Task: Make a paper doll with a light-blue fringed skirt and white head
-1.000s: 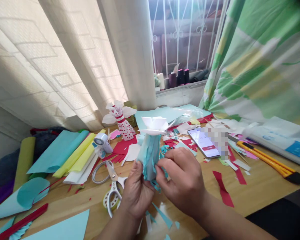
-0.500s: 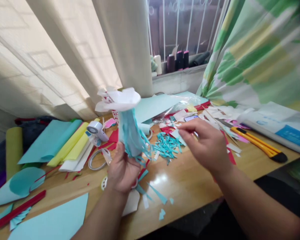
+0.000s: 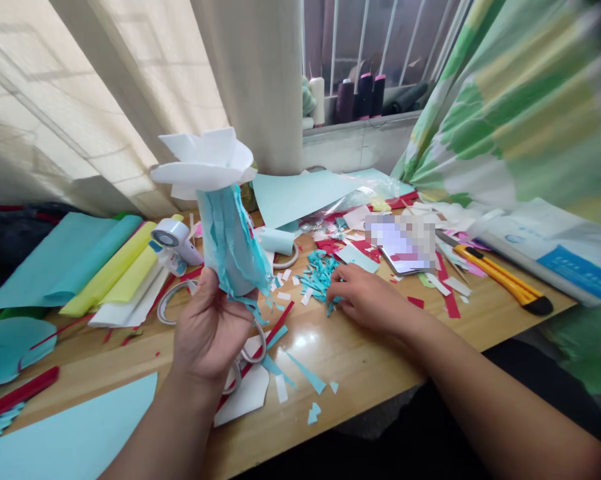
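Note:
My left hand [image 3: 213, 327] is wrapped around the lower part of a paper craft [image 3: 230, 233], a light blue tapered tube with teal strips hanging down its side. White petal-like pieces [image 3: 205, 163] spread out at its top. The craft stands nearly upright above the table. Lower and to the right, my right hand [image 3: 363, 297] has its fingers pinched at the edge of a pile of small teal paper strips [image 3: 315, 270]. A teal strip shows at the fingertips, partly hidden by them.
A phone [image 3: 395, 247] and a yellow utility knife [image 3: 503, 277] lie on the right. Left of the craft are a small white handheld fan [image 3: 173, 240] and rolled coloured papers [image 3: 100, 260]. Scissors [image 3: 235, 373] and paper scraps [image 3: 305, 373] lie in front on the wooden table [image 3: 340, 400].
My right hand has moved down and left from above the table to the teal strips, uncovering the phone. The craft in my left hand has shifted up and left in view.

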Tool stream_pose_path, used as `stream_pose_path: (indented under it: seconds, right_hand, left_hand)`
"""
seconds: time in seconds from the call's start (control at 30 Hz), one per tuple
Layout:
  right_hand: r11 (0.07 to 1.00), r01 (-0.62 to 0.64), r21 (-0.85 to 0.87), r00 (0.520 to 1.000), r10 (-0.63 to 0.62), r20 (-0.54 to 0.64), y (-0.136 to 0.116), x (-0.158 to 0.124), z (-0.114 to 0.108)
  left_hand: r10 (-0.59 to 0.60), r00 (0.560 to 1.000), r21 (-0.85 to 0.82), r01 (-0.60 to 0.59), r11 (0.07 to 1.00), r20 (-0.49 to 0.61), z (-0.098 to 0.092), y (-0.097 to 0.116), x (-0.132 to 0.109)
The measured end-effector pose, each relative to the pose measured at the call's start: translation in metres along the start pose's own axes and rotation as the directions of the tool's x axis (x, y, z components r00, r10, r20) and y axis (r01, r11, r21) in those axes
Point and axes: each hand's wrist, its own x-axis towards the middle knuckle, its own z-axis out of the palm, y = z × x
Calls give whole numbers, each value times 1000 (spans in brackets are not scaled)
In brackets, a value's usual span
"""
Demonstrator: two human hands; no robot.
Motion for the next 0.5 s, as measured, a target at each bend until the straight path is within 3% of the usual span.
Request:
stream_pose_path:
  seconds: [0.2, 0.3, 0.33, 0.4, 0.5]
  right_hand:
    - [1000, -5, -8, 998, 5, -57, -1, 3, -1]
    - [972, -18, 234, 992, 47, -118, 0, 2, -13]
    - [925, -38, 379, 986, 97, -138, 0, 2, -17]
    - [738, -77, 671, 966, 222, -133, -2, -1, -25]
    - [472, -111, 875, 948, 314, -49, -6, -4, -29]
  left_hand:
    - [-22, 999, 7, 22, 1000, -29, -3, -5, 1]
    - [-20, 1000, 10, 20, 1000, -19, -4, -6, 0]
    - [-21, 1000, 14, 22, 1000, -11, -3, -7, 0]
    - [-24, 1000, 21, 24, 1000, -2, -3, -8, 0]
    - [-22, 1000, 29, 23, 999, -7, -3, -9, 0]
